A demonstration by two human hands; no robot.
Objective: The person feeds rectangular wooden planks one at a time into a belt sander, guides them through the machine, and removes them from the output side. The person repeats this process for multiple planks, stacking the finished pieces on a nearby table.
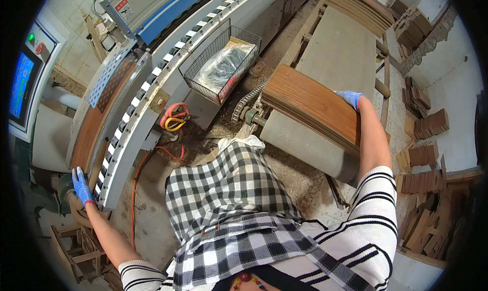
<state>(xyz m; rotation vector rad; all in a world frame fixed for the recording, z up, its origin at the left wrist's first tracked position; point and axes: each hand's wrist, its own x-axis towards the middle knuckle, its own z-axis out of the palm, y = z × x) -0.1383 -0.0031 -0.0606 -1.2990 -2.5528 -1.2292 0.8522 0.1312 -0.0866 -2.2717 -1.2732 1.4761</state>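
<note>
My left hand (82,186), in a blue glove, is at the near end of a long brown wooden board (87,147) lying in the machine on the left. Its fingers are stretched out against the board's end, not wrapped round it. My right hand (351,99), gloved in blue too, reaches over to the far right edge of a stack of brown wooden boards. Its fingers are at the edge of the top wooden board (310,100); part of the hand is hidden behind that edge. The stack rests on a grey conveyor belt (305,143).
A roller track (133,102) curves along the machine. Attached beside it are a wire basket (220,62) holding plastic wrap, and scissors (174,119) with red and yellow handles. A control screen (23,85) stands far left. Wood piles (424,156) line the right wall; an orange hose (136,189) crosses the floor.
</note>
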